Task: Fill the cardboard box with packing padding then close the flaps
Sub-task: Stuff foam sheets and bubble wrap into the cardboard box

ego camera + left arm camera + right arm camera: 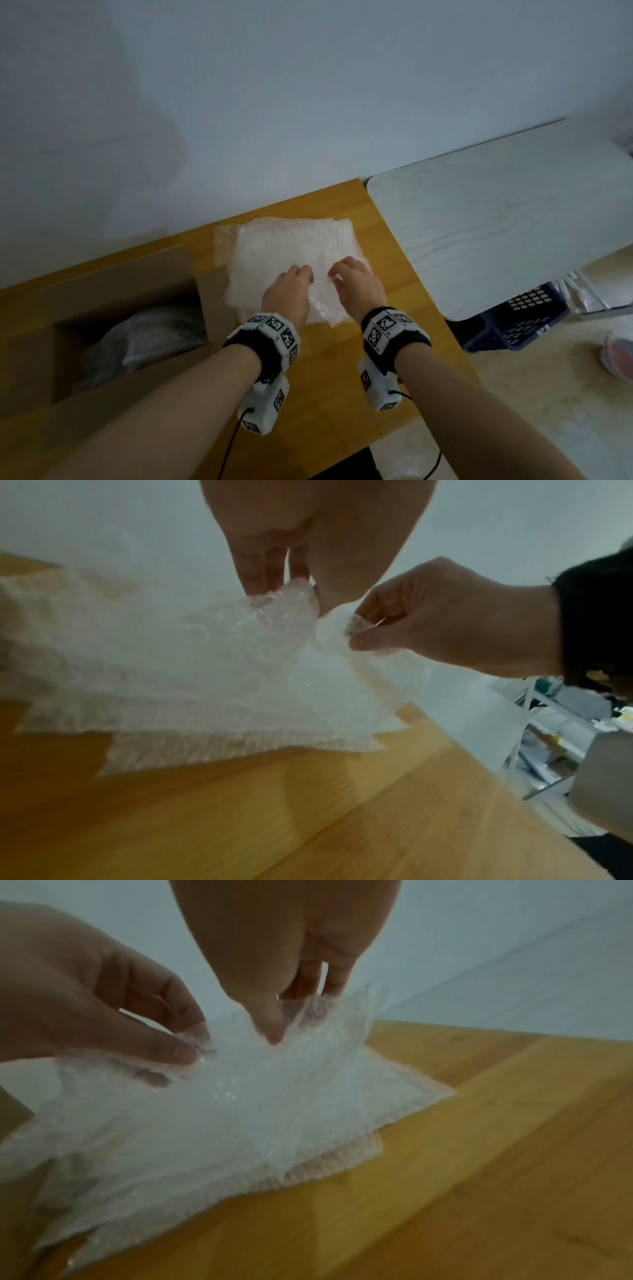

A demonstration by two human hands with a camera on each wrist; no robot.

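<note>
A stack of white bubble wrap sheets [291, 246] lies on the wooden table [342, 370], to the right of an open cardboard box [113, 274]. A plastic-wrapped item [150, 335] lies inside the box. Side by side over the stack's near part, my left hand [291, 287] and right hand [356, 281] each pinch the top sheet. In the left wrist view the left hand [291, 585] and the right hand [363, 631] lift folds of the bubble wrap [192, 669]. The right wrist view shows the right hand [284, 1023] and left hand [185, 1047] gathering the sheet [240, 1110].
The box's right flap [212, 294] stands upright against the stack. A pale grey table [496, 219] adjoins on the right, with a dark plastic crate [520, 318] beneath it. A wall runs behind the table.
</note>
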